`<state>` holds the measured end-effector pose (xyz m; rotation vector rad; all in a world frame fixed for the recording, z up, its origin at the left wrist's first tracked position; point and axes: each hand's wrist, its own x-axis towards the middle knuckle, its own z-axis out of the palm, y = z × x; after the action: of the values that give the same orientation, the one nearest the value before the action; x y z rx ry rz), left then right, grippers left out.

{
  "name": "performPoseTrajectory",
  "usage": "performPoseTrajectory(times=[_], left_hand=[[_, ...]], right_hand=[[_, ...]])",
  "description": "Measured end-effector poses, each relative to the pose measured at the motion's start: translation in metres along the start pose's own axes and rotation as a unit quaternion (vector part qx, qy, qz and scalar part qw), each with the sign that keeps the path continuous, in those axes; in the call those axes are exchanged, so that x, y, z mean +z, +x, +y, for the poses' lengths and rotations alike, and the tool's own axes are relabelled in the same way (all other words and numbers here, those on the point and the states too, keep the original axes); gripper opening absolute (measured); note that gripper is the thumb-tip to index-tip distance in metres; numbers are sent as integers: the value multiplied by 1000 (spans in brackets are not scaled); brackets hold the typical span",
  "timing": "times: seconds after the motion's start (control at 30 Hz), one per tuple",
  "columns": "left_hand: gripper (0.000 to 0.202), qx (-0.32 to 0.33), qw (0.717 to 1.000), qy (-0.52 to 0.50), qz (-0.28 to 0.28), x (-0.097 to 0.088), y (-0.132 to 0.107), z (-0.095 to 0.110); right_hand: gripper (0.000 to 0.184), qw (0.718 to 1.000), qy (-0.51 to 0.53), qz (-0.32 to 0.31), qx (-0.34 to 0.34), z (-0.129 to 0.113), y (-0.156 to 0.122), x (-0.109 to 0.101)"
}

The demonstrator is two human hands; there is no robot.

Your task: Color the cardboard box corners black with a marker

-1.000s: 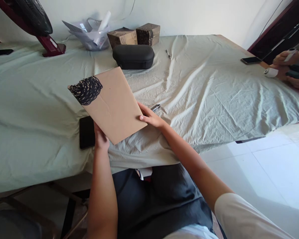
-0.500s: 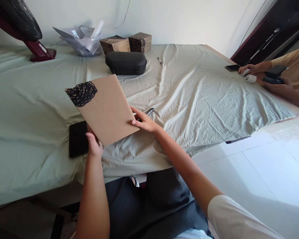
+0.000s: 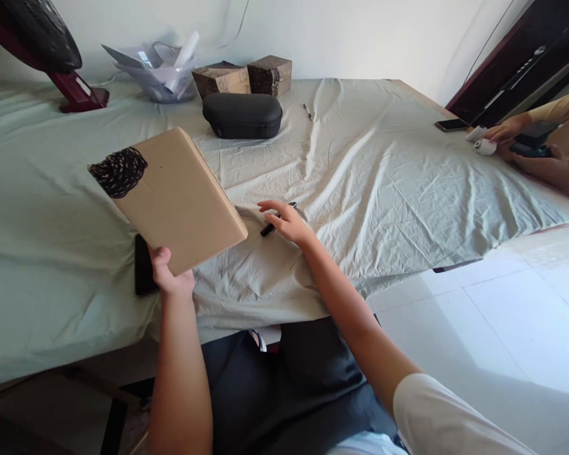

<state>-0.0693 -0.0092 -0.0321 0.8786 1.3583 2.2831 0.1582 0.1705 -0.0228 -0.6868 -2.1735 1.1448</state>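
Observation:
My left hand (image 3: 171, 277) grips the near edge of a flat brown cardboard box (image 3: 183, 199), thumb on top, and holds it tilted above the cloth. Black scribbled marking covers the box's far left corner. Its fingers underneath are hidden by the box. My right hand (image 3: 287, 222) is off the box, fingers apart, hovering over or just touching a black marker pen (image 3: 268, 230) that lies on the cloth. I cannot tell whether they touch. A black flat device (image 3: 145, 272) lies partly covered by the box and my left hand.
A green cloth (image 3: 360, 189) covers the table. Along the wall stand a black zip case (image 3: 241, 116), two patterned boxes (image 3: 270, 74), a clear basket (image 3: 164, 82) and a dark red fan (image 3: 78, 93). At right, another person's hand (image 3: 505, 129) is near white rolls (image 3: 484, 146) and a phone (image 3: 450, 126).
My right hand has let go of the cardboard box and stays near the marker pen. My left hand has carried the box to the left, and its right side edge now shows.

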Motion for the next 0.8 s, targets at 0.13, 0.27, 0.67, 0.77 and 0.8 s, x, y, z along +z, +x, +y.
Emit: performPoseTrajectory(times=[0.13,0.27,0.67,0.77,0.8], left_hand=[[57,-2,1000,-20,0,1,-2,1],[48,-2,999,-35,-3,0,-3,2],[47,6,999,-51,-12,-4,1,-7],[45,11,998,-59,-14,-4,2,-9],[44,12,998,-61,-14,-4,1,-10]], right_hand=[[47,990,-123,-46,-45,6,2,2],[49,972,-225,-63,-23,3,-4,5],[38,957,-282,-52,47,-7,-6,10],[48,958,-283,-9,35,-5,-6,12],[54,963,-270,6,16,-4,-6,13]])
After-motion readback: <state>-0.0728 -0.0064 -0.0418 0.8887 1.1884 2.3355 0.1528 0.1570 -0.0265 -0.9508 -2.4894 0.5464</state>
